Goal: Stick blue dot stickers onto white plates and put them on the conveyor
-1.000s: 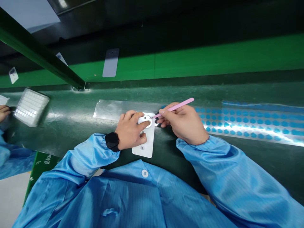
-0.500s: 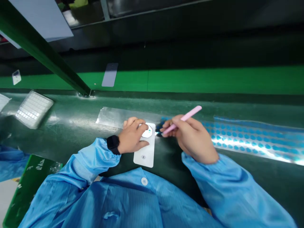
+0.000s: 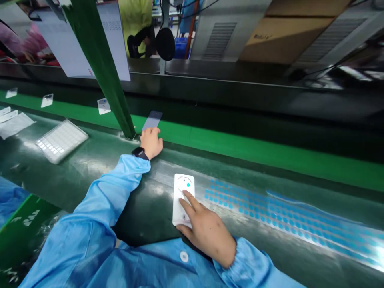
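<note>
In the head view my left hand (image 3: 151, 143), with a dark watch on the wrist, reaches to the green strip. Its fingers overlap the near end of a flat grey panel (image 3: 153, 119); whether they grip it is unclear. My right hand (image 3: 207, 226) lies over a white rounded panel (image 3: 179, 208) on the bench, index and middle fingers stretched out on it and thumb at its near end. A ring outline and a small teal dot show on the panel's upper part. A clear sheet of blue round stickers (image 3: 240, 202) lies right of it.
A green post (image 3: 111, 88) rises just left of my left hand. White panels (image 3: 104, 106) lie along the green strip (image 3: 210, 142). A clear-covered tray (image 3: 63, 140) rests on the bench at left. A green crate (image 3: 24, 224) stands lower left. Cardboard boxes (image 3: 270, 40) are at the back.
My left hand has left the white panel and reached forward to the grey panel. My right hand has moved onto the white panel; the pink pen-like tool it held is out of sight. The view has tilted up.
</note>
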### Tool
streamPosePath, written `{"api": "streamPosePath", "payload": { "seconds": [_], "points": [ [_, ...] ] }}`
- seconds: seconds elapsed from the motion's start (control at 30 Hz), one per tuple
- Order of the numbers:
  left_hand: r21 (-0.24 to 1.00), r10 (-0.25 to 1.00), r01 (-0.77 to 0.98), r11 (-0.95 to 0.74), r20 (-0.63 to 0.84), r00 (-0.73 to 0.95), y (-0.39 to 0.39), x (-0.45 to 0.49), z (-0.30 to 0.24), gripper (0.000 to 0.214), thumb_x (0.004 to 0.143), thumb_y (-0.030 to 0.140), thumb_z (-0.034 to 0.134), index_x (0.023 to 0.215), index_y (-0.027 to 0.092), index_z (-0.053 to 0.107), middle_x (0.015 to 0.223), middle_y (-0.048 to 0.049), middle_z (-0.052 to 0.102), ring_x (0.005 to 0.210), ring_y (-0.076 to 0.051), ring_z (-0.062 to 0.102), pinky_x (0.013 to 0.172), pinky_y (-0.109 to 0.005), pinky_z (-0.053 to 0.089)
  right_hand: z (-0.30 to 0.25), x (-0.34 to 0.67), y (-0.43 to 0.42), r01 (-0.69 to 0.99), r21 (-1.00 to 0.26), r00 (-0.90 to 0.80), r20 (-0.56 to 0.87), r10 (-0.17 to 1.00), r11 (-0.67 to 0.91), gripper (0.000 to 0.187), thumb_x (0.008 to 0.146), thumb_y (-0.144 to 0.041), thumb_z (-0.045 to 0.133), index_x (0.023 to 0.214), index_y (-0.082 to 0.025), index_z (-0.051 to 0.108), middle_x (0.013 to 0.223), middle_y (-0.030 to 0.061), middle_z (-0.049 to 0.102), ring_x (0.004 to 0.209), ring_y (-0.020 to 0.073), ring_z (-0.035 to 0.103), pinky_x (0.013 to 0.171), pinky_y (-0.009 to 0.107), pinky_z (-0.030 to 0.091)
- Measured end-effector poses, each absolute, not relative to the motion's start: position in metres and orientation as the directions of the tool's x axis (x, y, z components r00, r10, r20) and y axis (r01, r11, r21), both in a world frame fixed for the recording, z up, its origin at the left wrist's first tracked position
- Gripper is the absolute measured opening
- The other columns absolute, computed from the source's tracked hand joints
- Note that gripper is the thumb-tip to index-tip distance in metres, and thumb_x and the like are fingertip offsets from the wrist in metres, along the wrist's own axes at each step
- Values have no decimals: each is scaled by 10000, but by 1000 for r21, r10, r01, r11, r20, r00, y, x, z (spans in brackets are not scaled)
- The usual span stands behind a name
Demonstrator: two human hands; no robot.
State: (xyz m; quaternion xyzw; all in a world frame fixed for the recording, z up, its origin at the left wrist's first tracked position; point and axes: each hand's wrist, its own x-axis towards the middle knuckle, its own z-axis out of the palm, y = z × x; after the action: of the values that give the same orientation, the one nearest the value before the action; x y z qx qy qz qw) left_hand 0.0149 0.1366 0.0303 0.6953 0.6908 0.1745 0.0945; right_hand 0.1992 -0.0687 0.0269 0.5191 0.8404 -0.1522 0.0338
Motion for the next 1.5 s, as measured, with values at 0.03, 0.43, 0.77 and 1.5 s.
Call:
{"api": "streamPosePath", "payload": {
  "seconds": [0.03, 0.43, 0.77, 1.5],
  "points": [
    [370, 994, 929, 12, 94, -50, 149, 13, 32, 358, 838, 201, 524, 1195, 202, 538, 1276, -127, 504, 1229, -282, 436, 1033, -411, 366, 31, 195, -62, 882, -212, -464, -236, 854, 421, 582, 785, -304, 670, 1325, -112, 571, 1491, 204, 396, 1072, 328, 658, 880, 423, 550],
    [342, 881, 818, 462, -68, -469, 227, 14, 37, 378, 878, 272, 581, 1238, 166, 534, 1363, -180, 474, 1340, -357, 353, 1020, -559, 364, 43, 201, 106, 959, -85, -278, -100, 955, 270, 445, 904, -406, 502, 1248, -144, 605, 1447, 185, 473, 1107, 311, 630, 910, 403, 497],
    [272, 964, 928, 257, 1, -267, 252, 0, 66, 286, 930, 278, 544, 1176, 141, 590, 1109, -140, 647, 1044, -265, 624, 905, -438, 492, 58, 272, 119, 983, -185, -4, 77, 997, 19, 346, 893, -269, 473, 1154, -125, 649, 1275, 153, 599, 1047, 276, 638, 893, 343, 490],
    [628, 912, 762, -157, -204, 355, -13, 31, 32, 219, 828, 261, 496, 1022, 224, 590, 685, 27, 688, 583, -152, 642, 568, -249, 461, 30, 289, 19, -104, -987, 280, -146, 949, -121, 446, 692, -607, 703, 722, -168, 626, 526, -19, 569, 424, 98, 509, 402, 222, 435]
  ]
}}
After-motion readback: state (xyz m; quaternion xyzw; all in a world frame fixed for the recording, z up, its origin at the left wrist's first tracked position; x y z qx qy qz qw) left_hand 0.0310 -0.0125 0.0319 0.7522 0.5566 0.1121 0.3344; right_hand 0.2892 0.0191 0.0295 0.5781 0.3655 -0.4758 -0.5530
